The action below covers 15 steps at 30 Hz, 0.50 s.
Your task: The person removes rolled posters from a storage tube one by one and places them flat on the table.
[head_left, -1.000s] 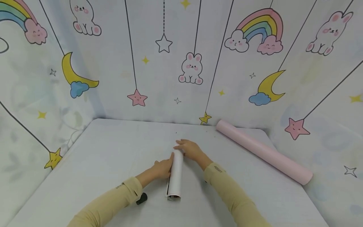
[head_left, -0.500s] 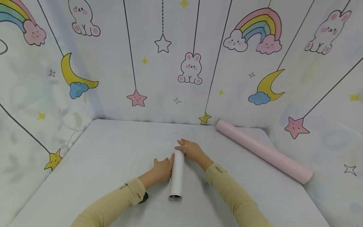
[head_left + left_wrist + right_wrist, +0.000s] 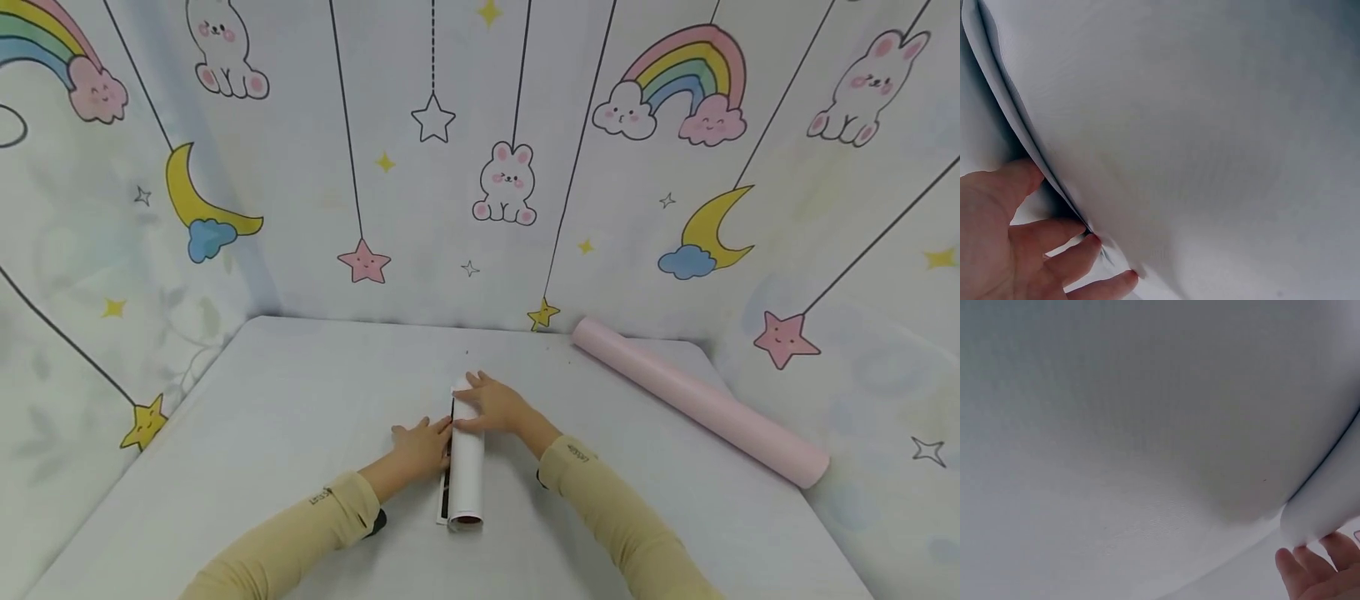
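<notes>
A: Status on left hand (image 3: 420, 450)?

B: Loosely spread, fingers fairly straight, not wrapped round anything. Touching along the edge of the white roll (image 3: 468, 475), just right of the fingertips. Can't tell how firmly.

A: And right hand (image 3: 504, 406)?

B: Spread too, draped over the far end of the white roll. Resting on top, no clear squeeze visible. Only partly in the right wrist view, so can't judge pressure.

A: Position of the white roll?

B: Flat on the bench (image 3: 337, 367), between both hands. Far end under right hand, near end running past left hand toward the wearer.

A: Change over the last second?

B: Dark strip (image 3: 445, 498) now showing wider, just left of the white roll, partly under left fingertips and continuing on the near side of left hand. Only a thin line a second ago, practically hidden at half a second. Right thumb now laid across the white roll too; earlier, apparently down at its right side.

A: Meaning for the job?

B: Loose edge probably freed a little, printed face starting to show. Mostly wound regardless. Pink roll (image 3: 701, 402) not involved: well apart, off to the right of right hand, same spot as before.
</notes>
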Tool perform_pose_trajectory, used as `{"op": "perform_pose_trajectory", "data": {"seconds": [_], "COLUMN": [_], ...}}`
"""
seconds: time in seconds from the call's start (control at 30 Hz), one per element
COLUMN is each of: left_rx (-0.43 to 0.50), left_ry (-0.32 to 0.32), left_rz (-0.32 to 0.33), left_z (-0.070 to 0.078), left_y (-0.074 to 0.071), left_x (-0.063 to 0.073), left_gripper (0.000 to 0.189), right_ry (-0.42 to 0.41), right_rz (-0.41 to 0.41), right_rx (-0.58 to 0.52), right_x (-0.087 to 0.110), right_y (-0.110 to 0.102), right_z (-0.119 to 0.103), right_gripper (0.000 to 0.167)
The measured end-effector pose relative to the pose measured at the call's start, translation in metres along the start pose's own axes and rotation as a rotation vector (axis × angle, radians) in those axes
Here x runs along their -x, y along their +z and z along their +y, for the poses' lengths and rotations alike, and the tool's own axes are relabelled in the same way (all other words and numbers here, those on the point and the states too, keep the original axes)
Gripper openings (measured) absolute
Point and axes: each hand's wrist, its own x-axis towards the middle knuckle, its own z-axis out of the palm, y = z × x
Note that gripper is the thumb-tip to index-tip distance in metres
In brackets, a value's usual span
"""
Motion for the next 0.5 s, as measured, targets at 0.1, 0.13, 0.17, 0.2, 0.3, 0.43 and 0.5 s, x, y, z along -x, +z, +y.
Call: {"op": "perform_pose_trajectory", "data": {"seconds": [0.1, 0.13, 0.17, 0.2, 0.3, 0.43, 0.5], "left_rx": [-0.017, -0.024, -0.03, -0.038, -0.058, -0.059, -0.05], "left_ry": [-0.001, -0.002, -0.003, -0.005, -0.009, -0.016, -0.019], "left_rz": [0.007, 0.013, 0.018, 0.023, 0.032, 0.033, 0.036], "left_z": [0.001, 0.001, 0.001, 0.002, 0.003, 0.003, 0.003], "left_y": [0.001, 0.002, 0.002, 0.002, 0.002, 0.003, 0.003], "left_x": [0.0, 0.0, 0.0, 0.0, 0.0, 0.002, 0.002], "left_gripper": [0.053, 0.053, 0.053, 0.053, 0.054, 0.057, 0.059], "right_ry": [0.025, 0.022, 0.013, -0.004, -0.072, -0.128, -0.13], "right_rz": [-0.023, -0.021, -0.02, -0.015, 0.006, 0.014, 0.008], "right_rx": [-0.01, -0.006, 0.022, 0.05, 0.142, 0.194, 0.212], "right_x": [0.002, 0.002, 0.002, 0.002, 0.001, -0.001, -0.002], "right_y": [0.0, 0.0, 0.0, 0.0, 0.002, 0.006, 0.008], "right_z": [-0.006, -0.008, -0.01, -0.012, -0.017, -0.022, -0.023], "right_gripper": [0.07, 0.071, 0.073, 0.073, 0.065, 0.05, 0.047]}}
